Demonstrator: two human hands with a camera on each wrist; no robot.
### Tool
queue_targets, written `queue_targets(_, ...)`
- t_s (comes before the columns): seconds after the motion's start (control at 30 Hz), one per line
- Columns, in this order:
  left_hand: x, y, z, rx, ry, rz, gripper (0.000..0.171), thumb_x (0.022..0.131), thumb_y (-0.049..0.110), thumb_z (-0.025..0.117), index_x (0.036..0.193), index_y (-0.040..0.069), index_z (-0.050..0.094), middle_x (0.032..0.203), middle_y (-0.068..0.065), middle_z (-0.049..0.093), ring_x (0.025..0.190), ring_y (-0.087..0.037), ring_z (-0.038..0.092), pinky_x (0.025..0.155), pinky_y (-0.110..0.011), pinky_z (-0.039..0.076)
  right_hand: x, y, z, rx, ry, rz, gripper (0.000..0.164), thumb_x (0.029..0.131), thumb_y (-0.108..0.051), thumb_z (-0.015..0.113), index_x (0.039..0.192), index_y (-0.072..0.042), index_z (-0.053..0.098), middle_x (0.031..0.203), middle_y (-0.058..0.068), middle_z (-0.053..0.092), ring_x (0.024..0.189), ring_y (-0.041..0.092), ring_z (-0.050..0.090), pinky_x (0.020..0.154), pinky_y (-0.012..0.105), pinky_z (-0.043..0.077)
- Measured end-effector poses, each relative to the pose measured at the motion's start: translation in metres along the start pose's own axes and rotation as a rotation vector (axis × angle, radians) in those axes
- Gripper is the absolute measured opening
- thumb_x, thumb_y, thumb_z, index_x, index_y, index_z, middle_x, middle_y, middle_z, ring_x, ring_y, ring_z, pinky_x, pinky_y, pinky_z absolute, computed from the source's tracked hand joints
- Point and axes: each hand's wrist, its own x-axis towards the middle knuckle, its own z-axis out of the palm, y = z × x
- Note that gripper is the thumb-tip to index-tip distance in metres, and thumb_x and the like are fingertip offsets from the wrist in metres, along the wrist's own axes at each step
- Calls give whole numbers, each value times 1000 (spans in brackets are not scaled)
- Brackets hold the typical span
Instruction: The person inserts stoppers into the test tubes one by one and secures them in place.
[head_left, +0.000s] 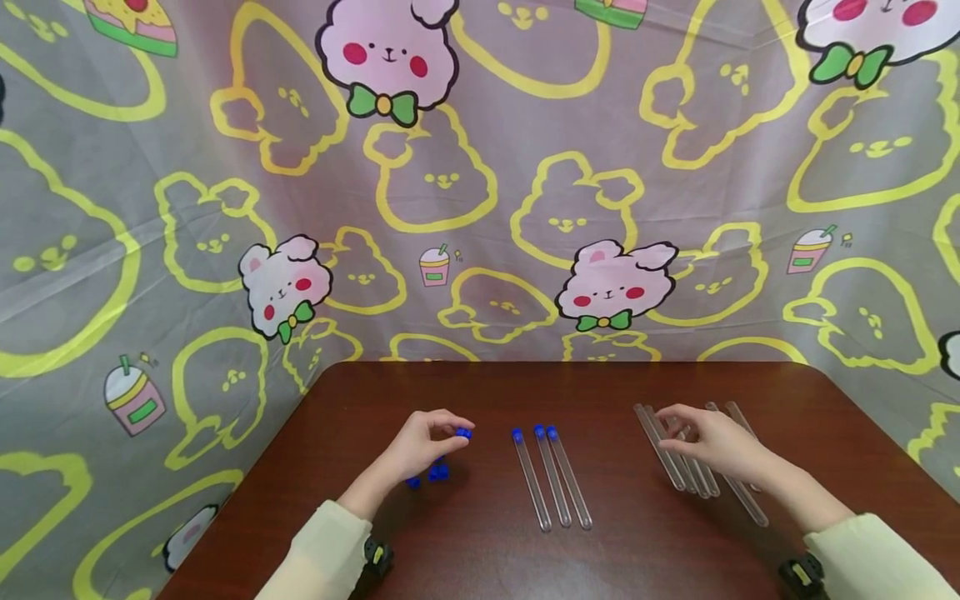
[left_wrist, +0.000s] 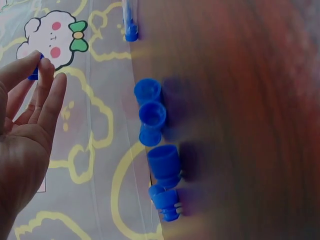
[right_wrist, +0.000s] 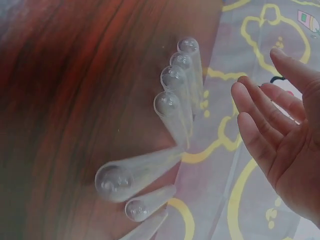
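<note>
In the head view my left hand (head_left: 414, 443) pinches a small blue stopper (head_left: 464, 433) between thumb and fingertips, raised over the table's left side. Several loose blue stoppers (head_left: 439, 472) lie below it; the left wrist view shows these stoppers (left_wrist: 164, 162) in a row on the wood. My right hand (head_left: 718, 443) hovers with relaxed, spread fingers over several clear test tubes (head_left: 746, 502) and holds nothing. The rounded ends of these tubes (right_wrist: 167, 104) face the right wrist camera, beside the open palm. The right hand partly covers the tubes in the head view.
Between the hands, three test tubes (head_left: 531, 482) with blue stoppers in their far ends lie side by side. The brown wooden table (head_left: 480, 558) ends at the back against a patterned cloth (head_left: 495, 333). Dark camera mounts sit at both wrists.
</note>
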Motion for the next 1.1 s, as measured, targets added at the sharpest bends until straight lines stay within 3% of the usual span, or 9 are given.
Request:
queue_targets(0.37, -2, 4, 12, 4, -19, -24, 19, 88, 6, 71, 107, 2, 73, 94, -6, 69, 81, -15, 60, 72, -29, 50, 18, 11, 12, -42, -1, -5, 36, 84, -17, 76, 113, 0, 63, 88, -2, 66, 72, 13, 60, 58, 29, 48)
queue_targets(0.6, -4, 4, 13, -31, -35, -16, 22, 88, 15, 73, 108, 6, 74, 96, 3, 69, 83, -9, 60, 71, -28, 51, 24, 17, 18, -60, 10, 20, 36, 83, -17, 77, 113, 0, 64, 87, -1, 67, 70, 13, 59, 55, 29, 45)
queue_targets(0.83, -9, 51, 6, -44, -73, -33, 20, 88, 2, 70, 108, -2, 72, 101, -14, 69, 86, -19, 60, 74, -33, 51, 25, 23, 21, -81, -1, 60, 37, 82, -19, 78, 111, -1, 65, 86, -2, 66, 69, 13, 58, 55, 32, 45)
queue_targets(1.0, -6, 52, 9, -40, -80, -15, 20, 88, 2, 70, 108, -2, 72, 101, -14, 69, 87, -21, 60, 73, -30, 50, 25, 25, 25, -81, -17, 74, 35, 82, -19, 78, 109, -2, 65, 84, -4, 64, 67, 11, 56, 54, 32, 44)
queue_targets(1.1, -2, 45, 14, -35, -78, 8, 20, 87, 2, 70, 107, -3, 72, 100, -15, 69, 87, -21, 60, 72, -28, 50, 25, 25, 27, -82, -26, 90, 33, 81, -18, 79, 108, -3, 66, 83, -5, 64, 68, 11, 56, 56, 33, 44)
